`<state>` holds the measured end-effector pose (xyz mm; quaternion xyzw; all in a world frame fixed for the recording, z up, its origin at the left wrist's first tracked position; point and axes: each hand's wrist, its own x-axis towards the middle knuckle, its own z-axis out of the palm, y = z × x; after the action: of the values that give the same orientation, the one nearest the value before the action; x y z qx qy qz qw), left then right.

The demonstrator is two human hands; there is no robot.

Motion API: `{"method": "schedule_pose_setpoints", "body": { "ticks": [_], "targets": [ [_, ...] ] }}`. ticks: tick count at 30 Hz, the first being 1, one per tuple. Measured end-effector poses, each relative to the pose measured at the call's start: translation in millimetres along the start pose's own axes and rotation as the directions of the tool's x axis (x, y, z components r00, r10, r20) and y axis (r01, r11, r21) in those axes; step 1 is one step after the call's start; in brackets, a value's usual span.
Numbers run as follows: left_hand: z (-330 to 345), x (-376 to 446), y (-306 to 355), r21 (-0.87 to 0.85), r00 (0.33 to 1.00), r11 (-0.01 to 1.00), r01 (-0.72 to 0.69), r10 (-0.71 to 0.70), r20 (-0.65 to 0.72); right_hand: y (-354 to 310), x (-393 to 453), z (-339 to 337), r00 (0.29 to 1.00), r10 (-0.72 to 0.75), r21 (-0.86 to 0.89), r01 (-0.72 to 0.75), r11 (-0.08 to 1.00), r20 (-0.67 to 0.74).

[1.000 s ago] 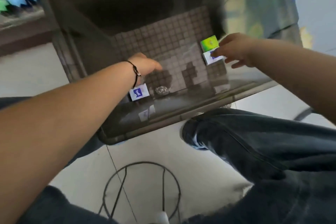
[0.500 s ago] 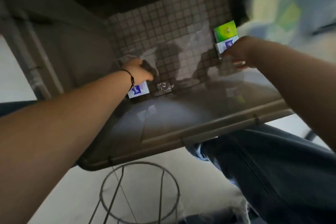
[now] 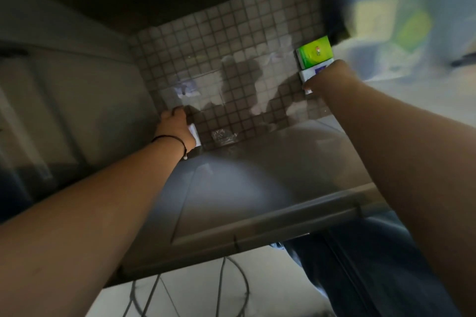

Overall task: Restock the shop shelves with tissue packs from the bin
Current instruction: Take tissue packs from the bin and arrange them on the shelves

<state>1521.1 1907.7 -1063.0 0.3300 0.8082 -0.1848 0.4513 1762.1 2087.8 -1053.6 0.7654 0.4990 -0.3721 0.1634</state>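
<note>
Both arms reach deep into a grey plastic bin (image 3: 231, 201) whose floor is a grid of small squares. At left, the left hand (image 3: 173, 127), a black cord at its wrist, sits over a white tissue pack (image 3: 193, 134) near the bin's near-left corner; only the pack's right edge shows past the knuckles, and the fingers look curled down over it, though whether they have actually closed on it cannot be told. Just right of that pack lies a crumpled scrap of clear wrapper (image 3: 222, 136). At the far right wall, the right hand (image 3: 331, 77) covers a second white pack (image 3: 307, 76) with a purple mark, its fingers hidden behind the wrist, so their hold cannot be told. Touching that pack's far side is a green pack (image 3: 314, 52), long axis across the bin, untouched and nearer the right hand. No lettering is legible on any pack.
</note>
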Motion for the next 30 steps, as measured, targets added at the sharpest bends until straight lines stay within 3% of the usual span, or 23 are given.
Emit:
{"method": "schedule_pose_setpoints", "body": {
  "ticks": [5, 12, 21, 24, 27, 30],
  "targets": [
    [5.6, 5.4, -5.5, 0.096, 1.0, 0.995, -0.022, 0.022, 0.002, 7.9, 2.5, 18.2, 0.995, -0.051, -0.281, 0.024, 0.96, -0.091],
    [8.4, 6.4, -7.9, 0.225, 0.995, 0.971, -0.078, 0.061, 0.079, 2.6, 3.3, 30.9, 0.971, -0.214, -0.504, 0.132, 0.854, -0.11],
    [-4.3, 7.3, -0.1, 0.297, 0.96, 0.935, -0.192, 0.116, 0.254, 10.9, 5.4, 26.0, 0.986, -0.146, -0.332, 0.113, 0.936, -0.076],
    [-14.4, 0.1, 7.3, 0.285, 0.935, 0.922, -0.262, 0.169, 0.312, 8.3, -0.1, 20.6, 0.992, -0.122, -0.382, 0.122, 0.916, 0.025],
    [-25.9, -10.2, 14.4, 0.228, 0.941, 0.93, -0.288, 0.23, 0.25, 3.8, -20.2, 9.0, 0.968, -0.19, -0.416, 0.243, 0.876, 0.165],
    [-38.6, -19.2, 17.8, 0.116, 0.943, 0.944, -0.308, 0.288, 0.166, 5.5, -40.8, 3.1, 0.933, -0.304, -0.188, 0.339, 0.922, 0.194]
  ]
}}
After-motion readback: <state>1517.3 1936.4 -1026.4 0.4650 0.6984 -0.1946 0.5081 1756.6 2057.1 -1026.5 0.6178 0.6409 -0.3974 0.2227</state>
